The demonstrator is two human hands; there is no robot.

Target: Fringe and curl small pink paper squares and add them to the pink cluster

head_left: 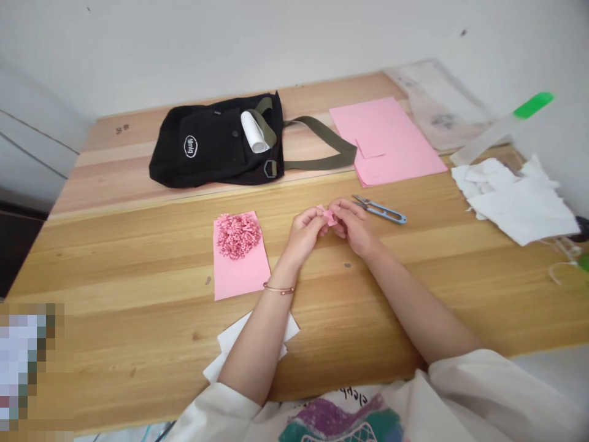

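Between my two hands, above the middle of the wooden table, is a small folded piece of pink paper (328, 217). My left hand (307, 228) pinches it from the left, and my right hand (353, 226) grips it from the right. The fingers partly cover it, so its full shape is hidden. Just right of my right hand lie blue thread snips (384, 211). To the left of my left hand, a bunch of small pink pieces (238, 236) rests on a pink paper sheet (242, 279).
Behind my hands lie a black bag (207, 144) with a white roll (253, 132) on it and larger pink sheets (391, 138). White scraps (519, 199), a clear plastic bag (442, 107) and a green-ended strip (506, 126) are at right. White paper (237, 334) lies under my left forearm.
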